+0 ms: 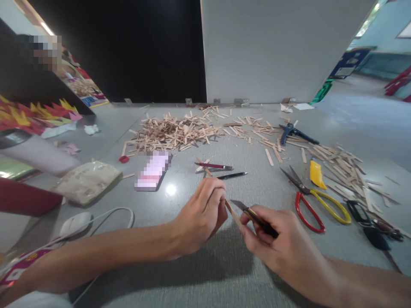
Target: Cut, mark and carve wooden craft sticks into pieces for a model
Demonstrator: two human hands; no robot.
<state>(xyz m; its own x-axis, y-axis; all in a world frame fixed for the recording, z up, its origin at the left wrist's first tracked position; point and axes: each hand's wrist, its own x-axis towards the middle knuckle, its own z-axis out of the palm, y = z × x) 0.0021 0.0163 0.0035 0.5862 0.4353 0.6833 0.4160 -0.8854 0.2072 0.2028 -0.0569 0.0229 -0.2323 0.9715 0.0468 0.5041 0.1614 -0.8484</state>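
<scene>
My left hand (205, 209) is closed, its bent fingers around a thin wooden stick (234, 214) that slants down toward the right. In my right hand (279, 239) is a utility knife (257, 217) with a dark handle, its blade pointing up and left, just right of the stick. The right thumb and fingertip touch the stick's lower end. Beyond my hands a dark red pen (214, 166) and a black pen (231, 175) lie on the grey table (180, 278), close to some loose stick pieces.
A pile of wooden sticks (176, 132) spreads along the back. On the right are scissors (305, 188), dark cutters (297, 132), a yellow tool (317, 173), keys (385, 229) and more sticks. A phone (154, 171), plastic packet (88, 182), white cable and bottles stand left. Upright panels border the back.
</scene>
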